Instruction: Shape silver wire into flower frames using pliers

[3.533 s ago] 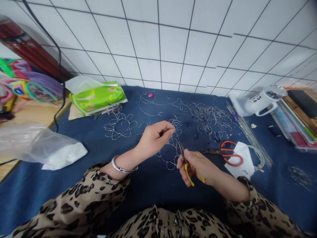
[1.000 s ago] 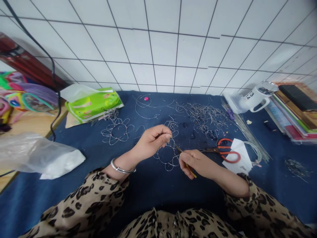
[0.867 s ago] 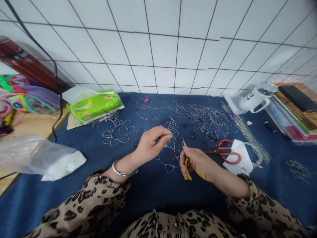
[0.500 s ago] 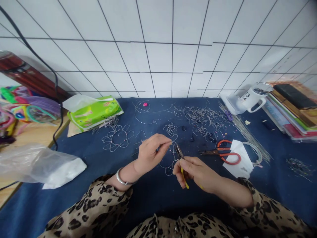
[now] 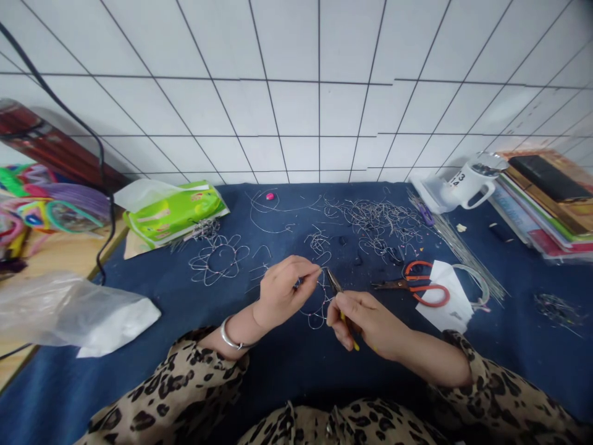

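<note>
Needle-nose pliers (image 5: 334, 283), gripped in the right hand's (image 5: 364, 318) curled fingers, are nearing the left hand (image 5: 283, 290), whose fingertips are pinching together, contents unclear. Partly hidden, a wire flower (image 5: 311, 313) is lying below.

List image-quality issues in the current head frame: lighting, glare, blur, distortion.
Head view: lighting fairly even, though the blue cloth darkens low in frame; faint glare on the tiled wall, upper right; wide-angle distortion fans its grout lines outward; books at the right edge look soft; whatever the left hand pinches is too fine to make out.
</note>
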`<state>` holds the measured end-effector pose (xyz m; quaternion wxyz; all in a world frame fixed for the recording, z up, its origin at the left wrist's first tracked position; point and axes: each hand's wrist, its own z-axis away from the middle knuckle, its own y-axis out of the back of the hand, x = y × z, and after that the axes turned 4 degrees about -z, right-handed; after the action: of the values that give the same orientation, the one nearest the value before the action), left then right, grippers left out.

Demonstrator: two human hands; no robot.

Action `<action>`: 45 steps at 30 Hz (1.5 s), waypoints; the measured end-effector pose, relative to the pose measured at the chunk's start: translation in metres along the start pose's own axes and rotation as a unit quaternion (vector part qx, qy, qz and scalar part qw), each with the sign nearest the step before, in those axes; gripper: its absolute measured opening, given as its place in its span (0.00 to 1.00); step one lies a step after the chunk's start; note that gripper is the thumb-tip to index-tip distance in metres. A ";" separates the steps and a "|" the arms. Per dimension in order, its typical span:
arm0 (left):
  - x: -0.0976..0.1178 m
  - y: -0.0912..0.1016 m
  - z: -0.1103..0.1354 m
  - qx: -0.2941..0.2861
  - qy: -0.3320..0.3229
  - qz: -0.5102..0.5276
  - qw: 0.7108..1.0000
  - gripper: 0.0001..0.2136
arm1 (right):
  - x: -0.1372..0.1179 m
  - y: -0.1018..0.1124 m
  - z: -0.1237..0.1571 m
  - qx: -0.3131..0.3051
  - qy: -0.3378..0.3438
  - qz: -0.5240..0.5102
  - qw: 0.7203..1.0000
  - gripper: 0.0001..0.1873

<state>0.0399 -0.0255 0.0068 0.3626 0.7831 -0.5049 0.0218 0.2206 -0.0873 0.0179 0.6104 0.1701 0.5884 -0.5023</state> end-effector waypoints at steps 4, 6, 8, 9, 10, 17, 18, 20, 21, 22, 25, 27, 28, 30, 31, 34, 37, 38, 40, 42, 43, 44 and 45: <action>-0.001 0.000 0.001 -0.004 0.000 -0.005 1.000 0.06 | 0.002 0.000 0.000 0.001 -0.002 -0.019 1.000 0.21; 0.000 0.000 0.001 -0.007 0.002 -0.010 1.000 0.06 | 0.003 0.000 -0.001 0.001 -0.004 -0.028 1.000 0.20; 0.000 0.000 0.001 -0.010 0.002 -0.016 1.000 0.05 | 0.003 0.000 -0.001 -0.001 -0.005 -0.035 0.999 0.20; 0.000 0.000 0.001 -0.012 0.001 -0.018 1.000 0.05 | 0.004 0.000 0.000 -0.002 -0.007 -0.039 0.999 0.20; 0.000 0.000 0.001 -0.014 -0.001 -0.020 1.000 0.05 | 0.004 0.000 0.000 -0.003 -0.009 -0.043 0.999 0.20; -0.004 0.001 0.001 -0.019 -0.039 -0.019 0.999 0.06 | 0.004 0.001 0.000 -0.010 -0.031 -0.075 0.997 0.20; -0.005 0.001 0.001 -0.019 -0.044 -0.018 0.999 0.05 | 0.004 0.001 0.000 -0.010 -0.033 -0.076 0.996 0.20; -0.007 0.001 0.001 -0.024 -0.051 -0.013 0.998 0.06 | 0.003 0.001 0.000 -0.010 -0.036 -0.076 0.996 0.20; -0.008 0.001 0.001 -0.030 -0.052 -0.009 0.998 0.06 | 0.002 0.001 0.000 -0.010 -0.038 -0.075 0.996 0.20; -0.009 0.001 0.001 -0.035 -0.053 -0.005 0.998 0.06 | 0.001 0.002 0.000 -0.010 -0.040 -0.073 0.996 0.20; -0.011 0.001 0.001 -0.047 -0.054 0.000 0.997 0.07 | 0.000 0.002 0.000 -0.005 -0.050 -0.055 0.997 0.20; -0.010 0.002 0.001 -0.046 -0.050 -0.011 0.998 0.06 | 0.000 0.002 -0.001 0.002 -0.053 -0.036 0.998 0.20; -0.009 0.002 0.000 -0.043 -0.047 -0.018 0.998 0.06 | 0.000 0.002 -0.001 0.006 -0.053 -0.023 0.998 0.20; -0.007 0.004 -0.002 -0.040 -0.041 -0.026 0.998 0.04 | 0.000 0.003 -0.001 0.013 -0.047 0.009 0.999 0.21; -0.006 0.005 -0.003 -0.041 -0.038 -0.026 0.998 0.04 | -0.001 0.004 -0.002 0.016 -0.044 0.029 0.998 0.21; -0.005 0.008 -0.005 -0.054 -0.036 -0.023 0.998 0.04 | -0.003 0.007 -0.001 0.022 -0.035 0.095 0.995 0.21; -0.005 0.011 -0.007 -0.073 -0.032 -0.017 0.997 0.04 | -0.007 0.009 0.000 0.031 -0.029 0.178 0.983 0.21; -0.006 0.012 -0.008 -0.080 -0.030 -0.016 0.996 0.04 | -0.009 0.010 0.000 0.036 -0.024 0.215 0.976 0.21; -0.006 0.014 -0.010 -0.092 -0.025 -0.010 0.995 0.03 | -0.012 0.011 0.000 0.046 -0.007 0.290 0.956 0.21; -0.006 0.016 -0.012 -0.104 -0.020 0.002 0.994 0.03 | -0.013 0.013 -0.001 0.055 0.015 0.356 0.933 0.21; -0.006 0.017 -0.013 -0.112 -0.016 0.009 0.994 0.03 | -0.014 0.014 -0.001 0.059 0.026 0.386 0.920 0.21; -0.006 0.018 -0.014 -0.121 -0.012 0.015 0.992 0.02 | -0.015 0.015 -0.001 0.062 0.035 0.417 0.906 0.21; -0.006 0.018 -0.015 -0.131 -0.007 0.018 0.991 0.02 | -0.015 0.017 -0.002 0.066 0.040 0.448 0.891 0.21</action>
<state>0.0276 -0.0164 0.0256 0.4575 0.7197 -0.5204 -0.0434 0.2363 -0.0723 0.0247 0.7338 0.4753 0.4395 -0.2061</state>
